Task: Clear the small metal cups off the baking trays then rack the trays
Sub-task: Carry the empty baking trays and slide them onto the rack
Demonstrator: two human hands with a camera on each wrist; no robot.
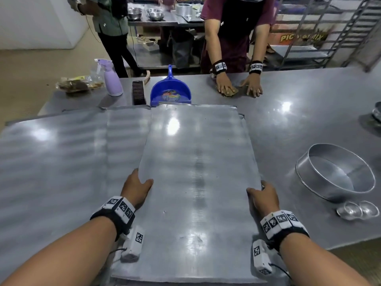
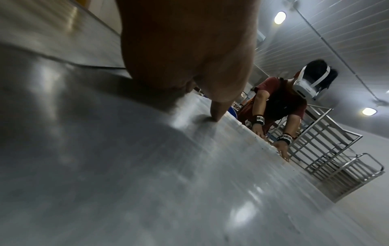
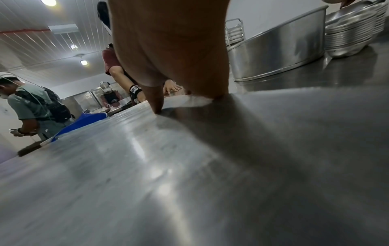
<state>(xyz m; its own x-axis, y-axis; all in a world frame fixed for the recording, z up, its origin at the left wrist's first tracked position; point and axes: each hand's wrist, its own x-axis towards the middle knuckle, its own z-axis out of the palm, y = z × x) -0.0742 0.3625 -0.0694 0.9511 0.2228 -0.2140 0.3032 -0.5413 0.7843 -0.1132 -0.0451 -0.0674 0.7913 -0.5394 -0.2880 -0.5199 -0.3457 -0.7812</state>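
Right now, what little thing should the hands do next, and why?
Probably lift the top baking tray. The left hand and right hand grip its two side edges, its surface shows no cups, and the small metal cups sit aside on the table.

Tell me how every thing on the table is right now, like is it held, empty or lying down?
top baking tray: bare, no cups on it, held at both side edges
left hand: gripping the tray's left edge
right hand: gripping the tray's right edge
small metal cups: on the table, off the trays
round cake tin: upright, empty
blue dustpan: lying flat
spray bottle: standing upright
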